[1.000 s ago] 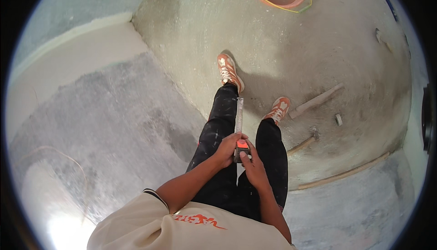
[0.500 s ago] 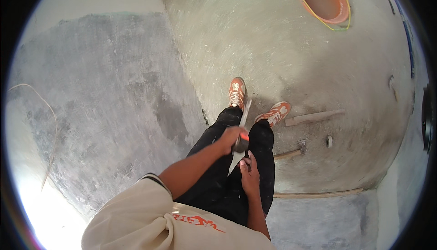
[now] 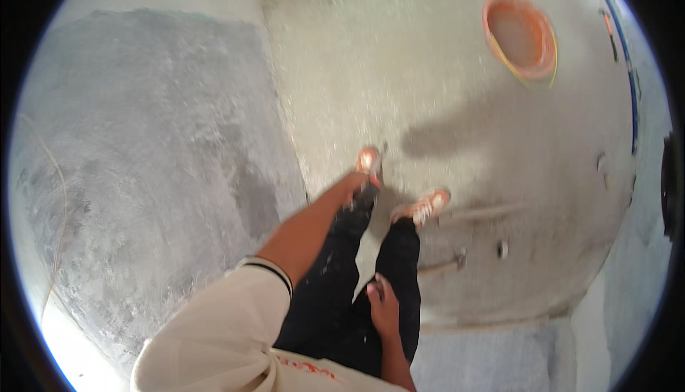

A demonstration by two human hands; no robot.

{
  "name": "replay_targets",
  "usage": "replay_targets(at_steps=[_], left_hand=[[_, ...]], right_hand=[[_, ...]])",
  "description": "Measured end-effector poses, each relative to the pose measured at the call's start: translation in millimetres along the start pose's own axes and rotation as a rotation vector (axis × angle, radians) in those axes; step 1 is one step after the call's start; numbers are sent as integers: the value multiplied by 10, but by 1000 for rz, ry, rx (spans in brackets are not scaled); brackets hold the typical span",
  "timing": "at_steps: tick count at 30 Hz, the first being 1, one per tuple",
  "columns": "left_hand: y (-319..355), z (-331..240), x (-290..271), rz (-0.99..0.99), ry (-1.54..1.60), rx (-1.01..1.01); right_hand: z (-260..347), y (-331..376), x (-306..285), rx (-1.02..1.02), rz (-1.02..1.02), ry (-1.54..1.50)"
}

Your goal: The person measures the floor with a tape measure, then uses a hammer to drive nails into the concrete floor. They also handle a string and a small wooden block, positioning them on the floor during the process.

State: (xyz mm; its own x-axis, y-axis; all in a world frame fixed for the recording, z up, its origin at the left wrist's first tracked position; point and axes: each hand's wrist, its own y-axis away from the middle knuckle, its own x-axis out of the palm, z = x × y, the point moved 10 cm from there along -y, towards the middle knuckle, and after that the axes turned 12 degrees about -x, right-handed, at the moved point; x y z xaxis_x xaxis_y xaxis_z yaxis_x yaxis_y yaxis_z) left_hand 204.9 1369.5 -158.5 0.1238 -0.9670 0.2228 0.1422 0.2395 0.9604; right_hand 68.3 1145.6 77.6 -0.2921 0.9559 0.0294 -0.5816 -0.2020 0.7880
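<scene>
Underfoot: 2 orange-and-white shoes [image 3: 429, 207] on a dusty floor [image 3: 342, 64], a dark shadow spreading over it.
Beside the right shoe: a flat board [image 3: 492, 212], its near end close to the toe; below it a hammer [image 3: 460, 257] and a pale roll [image 3: 502, 249], well apart from both hands.
Far right: a long blue bar [image 3: 633, 107] along the floor's edge, and near it a red-and-black tool [image 3: 610, 35].
Left side: a thin cord [image 3: 63, 185] curving over a grey surface [image 3: 150, 114].
In the way: the left hand hides part of the left leg and shoe from the camera.
Bucket: 1 orange bucket [image 3: 487, 21], tilted in the fisheye view, with murky brown liquid [image 3: 516, 39] inside and a yellow handle hanging at its near side.
Left hand [image 3: 354, 185]: clamped on the tape measure [image 3: 374, 181], just before the left shoe; only a small red part shows, blurred.
Right hand [image 3: 384, 305]: fingers bent before the right thigh; I cannot tell whether they hold anything.
</scene>
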Motion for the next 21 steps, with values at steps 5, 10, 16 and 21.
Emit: replay_targets(at_steps=[5,10,16,21], left_hand=[[363,620,211,-96,159,-103],[476,1275,331,-50,109,-179],[676,1497,613,36,57,-203],[714,1491,710,85,-17,-188]], right_hand=[[50,9,47,124,-32,-126],[-134,14,55,62,-34,-42],[-336,23,27,40,-73,-111],[-262,88,-31,-15,-76,-101]])
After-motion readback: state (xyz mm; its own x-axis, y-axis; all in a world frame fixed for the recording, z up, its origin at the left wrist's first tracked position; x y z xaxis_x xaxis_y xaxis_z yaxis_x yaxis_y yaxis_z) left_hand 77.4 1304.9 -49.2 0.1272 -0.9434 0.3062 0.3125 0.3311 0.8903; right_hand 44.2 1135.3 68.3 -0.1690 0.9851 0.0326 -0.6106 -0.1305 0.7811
